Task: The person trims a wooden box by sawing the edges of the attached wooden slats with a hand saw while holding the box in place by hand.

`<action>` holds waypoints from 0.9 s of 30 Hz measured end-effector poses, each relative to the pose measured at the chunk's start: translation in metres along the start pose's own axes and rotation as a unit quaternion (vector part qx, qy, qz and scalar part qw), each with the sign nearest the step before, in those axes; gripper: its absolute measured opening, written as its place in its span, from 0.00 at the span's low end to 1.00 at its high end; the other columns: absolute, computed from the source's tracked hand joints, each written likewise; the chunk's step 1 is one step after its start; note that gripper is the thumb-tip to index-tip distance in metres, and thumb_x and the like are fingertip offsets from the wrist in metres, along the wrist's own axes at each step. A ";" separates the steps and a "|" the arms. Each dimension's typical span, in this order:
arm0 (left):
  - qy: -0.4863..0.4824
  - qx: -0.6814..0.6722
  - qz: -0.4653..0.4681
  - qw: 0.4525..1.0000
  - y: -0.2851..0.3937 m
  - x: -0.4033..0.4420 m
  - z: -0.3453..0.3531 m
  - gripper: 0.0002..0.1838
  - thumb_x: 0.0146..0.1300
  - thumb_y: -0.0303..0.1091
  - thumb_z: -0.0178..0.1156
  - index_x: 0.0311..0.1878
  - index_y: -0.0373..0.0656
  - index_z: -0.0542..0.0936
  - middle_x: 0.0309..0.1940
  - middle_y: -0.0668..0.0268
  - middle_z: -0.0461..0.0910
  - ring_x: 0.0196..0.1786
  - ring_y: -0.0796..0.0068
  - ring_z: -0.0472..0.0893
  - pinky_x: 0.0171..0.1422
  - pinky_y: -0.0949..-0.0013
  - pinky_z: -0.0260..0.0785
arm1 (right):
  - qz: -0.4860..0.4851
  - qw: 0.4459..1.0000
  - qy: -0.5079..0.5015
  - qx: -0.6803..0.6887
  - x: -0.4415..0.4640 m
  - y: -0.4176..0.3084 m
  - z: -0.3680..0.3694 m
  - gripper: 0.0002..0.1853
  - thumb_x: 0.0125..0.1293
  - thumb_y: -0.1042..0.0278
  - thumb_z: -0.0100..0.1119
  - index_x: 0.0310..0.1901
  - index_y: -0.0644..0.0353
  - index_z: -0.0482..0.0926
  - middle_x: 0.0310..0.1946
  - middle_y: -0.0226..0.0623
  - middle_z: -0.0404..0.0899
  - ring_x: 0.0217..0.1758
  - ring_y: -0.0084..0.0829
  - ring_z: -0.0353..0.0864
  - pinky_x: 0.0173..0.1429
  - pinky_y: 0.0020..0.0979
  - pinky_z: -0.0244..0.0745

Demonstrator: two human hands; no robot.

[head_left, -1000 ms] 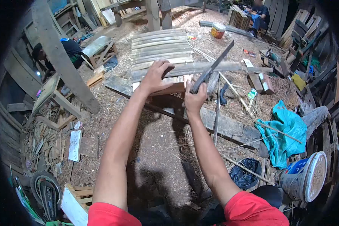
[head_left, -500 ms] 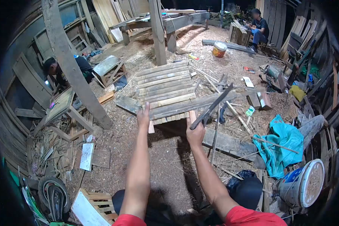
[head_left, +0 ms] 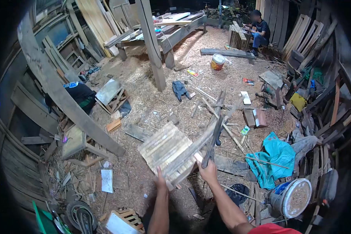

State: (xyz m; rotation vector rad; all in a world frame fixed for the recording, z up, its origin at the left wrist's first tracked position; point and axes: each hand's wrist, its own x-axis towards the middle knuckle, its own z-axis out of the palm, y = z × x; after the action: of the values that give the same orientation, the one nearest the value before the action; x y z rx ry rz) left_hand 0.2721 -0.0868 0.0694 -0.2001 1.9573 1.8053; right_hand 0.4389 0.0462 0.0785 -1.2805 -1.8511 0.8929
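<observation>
Between my two hands is a slatted wooden piece (head_left: 163,144), tilted, its top made of several narrow strips. A long grey board (head_left: 195,146), blurred, crosses its near side and juts out to the right. My left hand (head_left: 161,180) grips the near left corner, thumb up and the other fingers mostly hidden. My right hand (head_left: 208,171) is closed at the right end, around a dark, long, blade-like tool (head_left: 214,140) that points up and away. A pale wooden end (head_left: 199,156) shows beside the right thumb; whether that hand also grips the wood is partly hidden.
A teal sheet (head_left: 271,156) and a white bucket (head_left: 296,199) stand at the right. Loose sticks (head_left: 234,138) lie ahead. A wooden post (head_left: 66,93) rises on the left, near a bent-over person (head_left: 76,95). Another person (head_left: 261,31) sits at the back right.
The slatted piece has come down and nearer, turning so its right side swings upward, with both hands following. The view has shifted, and a dark cloth behind the piece now shows.
</observation>
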 end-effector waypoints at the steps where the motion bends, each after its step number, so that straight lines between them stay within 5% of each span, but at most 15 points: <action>1: 0.012 0.007 -0.029 0.999 0.006 -0.007 -0.003 0.42 0.65 0.63 0.64 0.59 0.25 0.77 0.52 0.52 0.81 0.50 0.63 0.82 0.54 0.62 0.75 | 0.014 1.000 -0.007 -0.026 -0.001 -0.014 -0.015 0.20 0.62 0.56 0.70 0.44 0.67 0.83 0.33 0.55 0.84 0.39 0.56 0.85 0.43 0.46 0.78; 5: 0.042 0.109 -0.018 0.993 0.039 -0.044 -0.031 0.49 0.60 0.66 0.65 0.59 0.19 0.74 0.56 0.43 0.78 0.56 0.54 0.80 0.60 0.56 0.72 | 0.065 0.995 -0.036 -0.060 -0.021 -0.051 -0.075 0.21 0.60 0.53 0.71 0.40 0.67 0.83 0.31 0.55 0.84 0.37 0.57 0.85 0.41 0.48 0.79; 10: 0.014 0.126 -0.013 0.992 0.186 -0.139 -0.030 0.50 0.59 0.66 0.67 0.58 0.16 0.73 0.57 0.39 0.77 0.59 0.53 0.78 0.62 0.56 0.71 | 0.102 0.995 -0.001 -0.015 -0.013 -0.160 -0.164 0.23 0.56 0.52 0.74 0.35 0.68 0.81 0.29 0.54 0.84 0.35 0.50 0.87 0.41 0.45 0.79; 15: -0.051 0.064 0.042 0.996 0.319 -0.242 -0.023 0.22 0.72 0.40 0.62 0.58 0.29 0.79 0.51 0.60 0.83 0.49 0.72 0.81 0.55 0.67 0.73 | 0.030 0.999 -0.025 -0.001 0.006 -0.273 -0.278 0.29 0.50 0.49 0.80 0.38 0.69 0.80 0.30 0.53 0.85 0.35 0.47 0.88 0.42 0.43 0.80; 19: -0.152 -0.029 0.078 0.985 0.378 -0.295 -0.040 0.21 0.72 0.37 0.62 0.59 0.29 0.78 0.52 0.59 0.83 0.52 0.71 0.80 0.59 0.66 0.71 | -0.017 0.998 -0.057 0.001 0.003 -0.330 -0.348 0.27 0.51 0.52 0.80 0.37 0.68 0.80 0.29 0.50 0.85 0.32 0.46 0.87 0.39 0.42 0.80; 22: -0.172 0.008 0.108 0.979 0.381 -0.300 -0.054 0.21 0.70 0.34 0.64 0.59 0.29 0.78 0.52 0.58 0.83 0.53 0.70 0.80 0.60 0.66 0.70 | 0.031 0.993 -0.111 -0.023 -0.009 -0.382 -0.395 0.28 0.52 0.59 0.78 0.50 0.67 0.79 0.39 0.56 0.85 0.45 0.53 0.87 0.47 0.45 0.81; 27: -0.194 -0.034 0.074 0.978 0.407 -0.300 -0.046 0.21 0.67 0.31 0.67 0.59 0.31 0.78 0.50 0.59 0.84 0.50 0.72 0.82 0.57 0.68 0.72 | -0.005 1.000 -0.003 -0.015 -0.014 -0.393 -0.385 0.22 0.52 0.62 0.78 0.44 0.66 0.81 0.30 0.48 0.85 0.35 0.46 0.88 0.42 0.41 0.80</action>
State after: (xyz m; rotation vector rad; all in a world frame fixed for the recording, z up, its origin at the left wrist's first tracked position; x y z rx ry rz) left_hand 0.3587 -0.1419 0.5666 0.2674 1.6718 1.8393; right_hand 0.5858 -0.0181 0.6051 -1.2862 -1.8800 0.8667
